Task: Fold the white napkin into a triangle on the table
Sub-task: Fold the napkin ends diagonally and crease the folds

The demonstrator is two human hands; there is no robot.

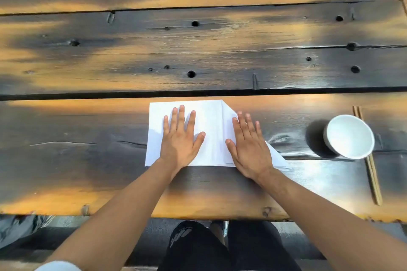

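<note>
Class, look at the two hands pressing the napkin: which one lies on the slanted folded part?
The right hand. It lies flat over the napkin's diagonal fold; the left hand presses the flat square part.

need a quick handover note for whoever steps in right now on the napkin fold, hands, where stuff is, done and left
Left hand: open, flat on the left part of the white napkin.
Right hand: open, flat on the napkin's right side, over a slanted fold.
Napkin: on the near plank of the wooden table, in front of the person.
Done: right side folded over on a diagonal; the rest looks like a flat rectangle.
Left: the triangle is not yet formed; remaining folds and creasing.
Nearby: white bowl and wooden chopsticks to the right, apart from the napkin.
</note>
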